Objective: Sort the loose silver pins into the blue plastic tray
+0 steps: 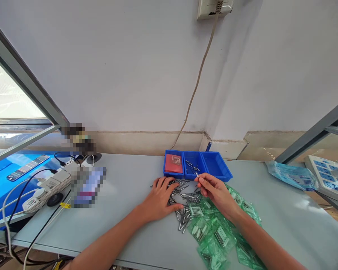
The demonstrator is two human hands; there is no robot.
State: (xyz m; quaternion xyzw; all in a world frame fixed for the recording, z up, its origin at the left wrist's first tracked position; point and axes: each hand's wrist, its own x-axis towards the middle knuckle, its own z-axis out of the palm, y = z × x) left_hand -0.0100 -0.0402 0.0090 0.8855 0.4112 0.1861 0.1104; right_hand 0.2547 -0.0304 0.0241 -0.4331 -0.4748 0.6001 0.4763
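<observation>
My left hand (161, 198) rests palm down on a scatter of small metal pins (186, 204) on the grey table, fingers spread over them. My right hand (215, 191) is pinched on one thin metal pin (196, 173), holding it just in front of the middle blue tray (195, 165). Three joined blue trays stand at the back: the left one (174, 164) holds a red pad with small parts, the middle one holds several pins, the right one (217, 167) looks empty. Green plastic bags of pins (214, 232) lie under and beside my right forearm.
A power strip with plugs and cables (45, 187) lies at the left, next to a blurred box (87, 185). A light blue packet (291, 174) and a white keypad device (325, 174) lie at the right. A cord (197, 82) hangs down the wall behind the trays.
</observation>
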